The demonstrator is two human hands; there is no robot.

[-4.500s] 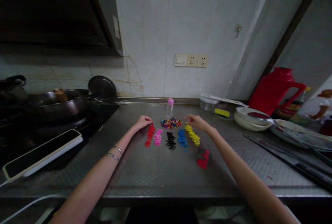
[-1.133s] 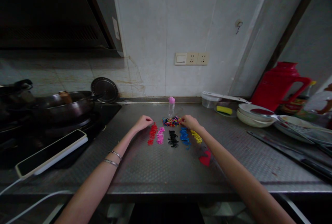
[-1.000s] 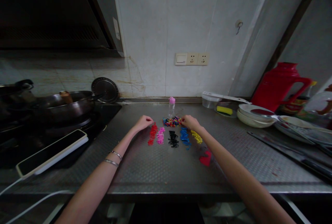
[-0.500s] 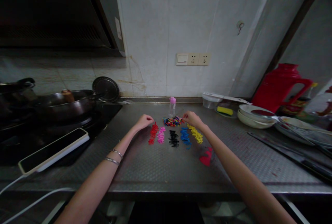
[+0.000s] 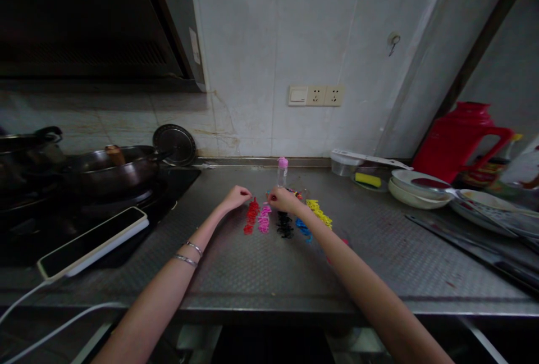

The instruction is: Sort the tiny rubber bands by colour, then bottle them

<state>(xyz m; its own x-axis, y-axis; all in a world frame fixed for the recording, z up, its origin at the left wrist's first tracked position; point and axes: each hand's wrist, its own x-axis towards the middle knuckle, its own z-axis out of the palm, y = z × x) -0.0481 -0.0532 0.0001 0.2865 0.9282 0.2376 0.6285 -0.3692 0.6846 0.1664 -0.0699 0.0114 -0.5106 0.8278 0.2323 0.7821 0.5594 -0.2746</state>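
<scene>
My left hand (image 5: 237,198) is closed in a pinch at the far end of a column of red rubber bands (image 5: 251,217). Whatever its fingertips hold is too small to name. Fingers also pinched, my right hand (image 5: 284,200) hovers at the top of the pink rubber bands (image 5: 263,219), partly covering the mixed pile of coloured bands (image 5: 298,192); its fingertips' contents cannot be made out. Black bands (image 5: 284,226) and blue bands (image 5: 303,230) lie under or beside the right wrist. Yellow bands (image 5: 319,213) form a column to the right.
Behind the mixed pile stands a clear bottle with a pink cap (image 5: 282,171). A phone-like device (image 5: 92,240) lies by the stove at left. Bowls (image 5: 416,192), a sponge (image 5: 368,180), a red thermos (image 5: 457,142) and a long knife-like tool (image 5: 467,251) occupy the right side.
My right hand has moved left from the right end of the mixed pile to above the pink and black bands. My left hand has stayed by the red bands.
</scene>
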